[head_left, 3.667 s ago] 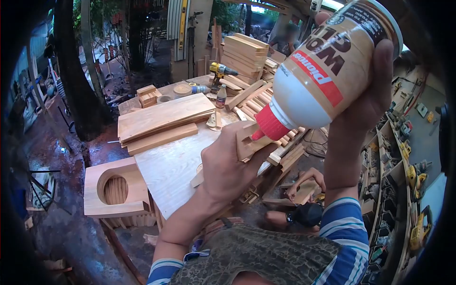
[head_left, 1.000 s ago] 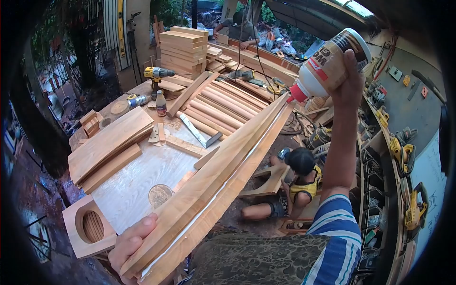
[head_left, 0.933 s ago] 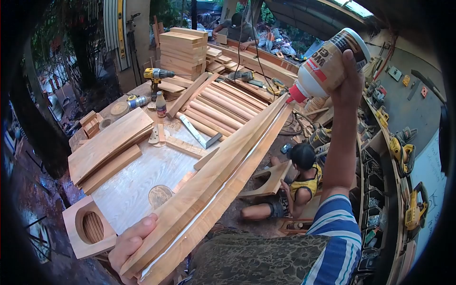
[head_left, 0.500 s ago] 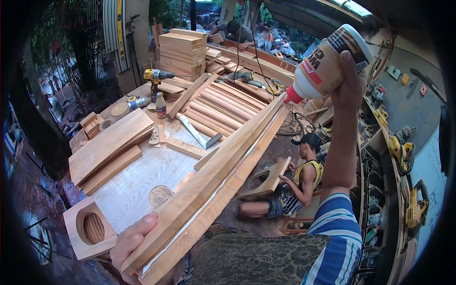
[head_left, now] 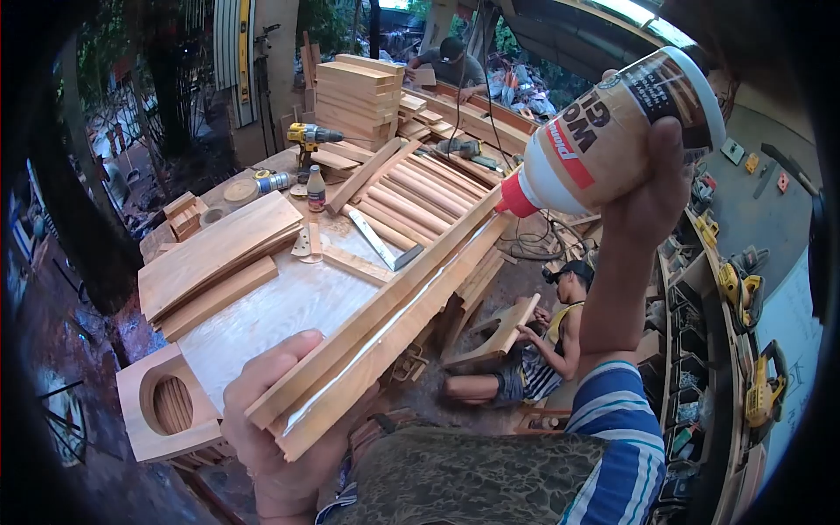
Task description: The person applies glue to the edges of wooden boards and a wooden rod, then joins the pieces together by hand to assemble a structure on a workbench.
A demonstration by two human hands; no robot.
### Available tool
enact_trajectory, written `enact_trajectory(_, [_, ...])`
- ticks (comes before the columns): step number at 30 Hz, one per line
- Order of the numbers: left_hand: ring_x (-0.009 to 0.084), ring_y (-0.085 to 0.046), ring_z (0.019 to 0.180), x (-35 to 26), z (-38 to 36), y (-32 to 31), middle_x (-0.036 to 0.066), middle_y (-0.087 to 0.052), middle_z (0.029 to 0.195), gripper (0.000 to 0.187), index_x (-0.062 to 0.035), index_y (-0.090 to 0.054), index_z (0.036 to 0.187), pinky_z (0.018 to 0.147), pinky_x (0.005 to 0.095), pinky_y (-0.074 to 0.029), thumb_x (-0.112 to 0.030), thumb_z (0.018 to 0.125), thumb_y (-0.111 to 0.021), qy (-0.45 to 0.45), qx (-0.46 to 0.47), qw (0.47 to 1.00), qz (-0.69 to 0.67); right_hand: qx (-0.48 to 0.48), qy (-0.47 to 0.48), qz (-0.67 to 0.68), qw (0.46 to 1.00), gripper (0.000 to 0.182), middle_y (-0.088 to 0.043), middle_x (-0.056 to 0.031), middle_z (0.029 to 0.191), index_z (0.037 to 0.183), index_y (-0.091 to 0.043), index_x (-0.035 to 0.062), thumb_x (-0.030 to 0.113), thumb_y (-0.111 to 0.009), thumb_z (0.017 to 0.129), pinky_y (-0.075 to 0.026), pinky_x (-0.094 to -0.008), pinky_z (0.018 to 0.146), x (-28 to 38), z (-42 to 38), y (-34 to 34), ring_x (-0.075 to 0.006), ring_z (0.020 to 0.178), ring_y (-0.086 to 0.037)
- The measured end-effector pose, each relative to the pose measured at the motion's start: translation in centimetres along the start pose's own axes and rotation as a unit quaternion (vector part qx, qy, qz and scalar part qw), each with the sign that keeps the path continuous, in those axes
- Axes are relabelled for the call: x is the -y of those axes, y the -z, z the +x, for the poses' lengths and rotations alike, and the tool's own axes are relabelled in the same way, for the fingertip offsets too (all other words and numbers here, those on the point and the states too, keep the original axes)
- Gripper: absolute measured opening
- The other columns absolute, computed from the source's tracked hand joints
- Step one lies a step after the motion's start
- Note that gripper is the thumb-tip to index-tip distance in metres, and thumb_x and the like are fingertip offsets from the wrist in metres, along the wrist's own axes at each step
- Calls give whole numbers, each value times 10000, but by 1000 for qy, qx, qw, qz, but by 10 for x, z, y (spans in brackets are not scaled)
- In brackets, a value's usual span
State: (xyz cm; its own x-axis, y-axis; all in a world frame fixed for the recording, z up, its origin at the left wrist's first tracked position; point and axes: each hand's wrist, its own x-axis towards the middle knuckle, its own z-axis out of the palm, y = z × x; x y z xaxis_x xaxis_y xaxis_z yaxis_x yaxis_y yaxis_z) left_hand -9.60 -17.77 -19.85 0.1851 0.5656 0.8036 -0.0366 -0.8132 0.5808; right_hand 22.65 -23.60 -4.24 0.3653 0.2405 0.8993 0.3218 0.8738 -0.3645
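Note:
My left hand (head_left: 280, 411) grips the near end of a long wooden piece (head_left: 398, 302) with a stepped groove along it. A line of white glue (head_left: 376, 348) runs down the groove. My right hand (head_left: 652, 188) is wrapped round a large wood glue bottle (head_left: 604, 131), tipped so its red cap (head_left: 518, 194) points down and left. The cap's tip is at the far end of the wooden piece; whether it touches cannot be made out.
The workbench (head_left: 254, 315) carries boards (head_left: 219, 254), round rods (head_left: 420, 197), a square (head_left: 374, 241), a yellow drill (head_left: 308, 138) and stacked blocks (head_left: 354, 96). A co-worker (head_left: 556, 337) sits below right holding a board. Another person (head_left: 451, 66) is at the far end. Tool shelves (head_left: 691, 350) line the right.
The glue bottle has come nearer and looks larger. The wooden piece's near end has risen and shifted right with my left hand. The background has shifted slightly as the camera turned.

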Motion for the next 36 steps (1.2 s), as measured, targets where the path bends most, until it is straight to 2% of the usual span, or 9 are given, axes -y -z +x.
enact_trajectory(1, [297,-706,1051,2,0,-1,212,-654,1166,726,-13,-473,1253,870,396,-614,-124,712,-945,-2,-1,1000,-2,-3,8,15,1000,375,-707,-98,1106,1235,-623,-4,132,-767,916,-600,-371,871,2,-1,-6,-201,955,-714])
enact_trajectory(8, [293,-725,1027,8,8,-6,214,-703,1117,646,-12,-519,1217,870,380,-611,-113,730,-931,19,-35,998,-41,3,43,-14,999,356,-720,-99,1071,1204,-649,-30,75,-777,890,-595,-360,867,6,-7,-28,-197,948,-714])
enact_trajectory(11, [289,-729,1029,10,15,-6,215,-711,1116,635,-9,-524,1209,873,379,-610,-112,732,-930,19,-43,997,-59,83,89,-108,987,519,-671,-200,1237,1381,-525,-21,231,-703,964,-571,-455,985,3,0,-29,-321,1136,-682])
enact_trajectory(21, [291,-734,1021,9,17,1,209,-715,1107,638,-17,-520,1216,867,378,-614,-107,735,-929,-3,-23,999,-29,5,-132,124,984,478,-672,-224,1205,1373,-524,25,324,-630,1015,-585,-489,946,-29,1,-14,-319,1101,-684])
enact_trajectory(23, [296,-727,1034,11,13,-2,209,-709,1115,655,-16,-513,1229,878,386,-609,-105,732,-930,4,-29,999,-40,12,-204,281,938,485,-673,-215,1184,1326,-555,31,395,-619,1013,-575,-514,956,-51,0,13,-328,1098,-677])
enact_trajectory(27, [311,-706,1061,12,10,2,203,-691,1140,725,-11,-484,1272,917,414,-592,-108,716,-940,38,-31,999,14,4,-216,302,929,486,-684,-160,1173,1250,-608,49,464,-612,996,-538,-553,1000,-68,2,32,-352,1097,-669])
enact_trajectory(30, [289,-697,1042,21,11,10,187,-691,1145,689,3,-575,1221,932,405,-581,-115,669,-970,31,-99,984,142,-106,-202,351,908,472,-681,-146,1123,1165,-597,22,451,-423,1077,-508,-549,1019,-85,12,56,-330,1084,-658])
enact_trajectory(32, [266,-684,1047,32,14,7,177,-685,1170,725,25,-600,1242,932,386,-576,-137,649,-985,63,-159,985,35,15,-169,488,856,541,-650,-132,1245,1269,-594,59,496,-346,1072,-479,-553,1057,-117,6,93,-334,1200,-603])
enact_trajectory(36, [223,-679,987,57,13,55,162,-692,1187,553,79,-597,1276,868,333,-552,-133,831,-850,29,-161,983,84,-298,-184,337,874,668,-606,-182,1300,1362,-519,56,590,-286,1036,-519,-591,959,-175,-25,127,-395,1193,-592])
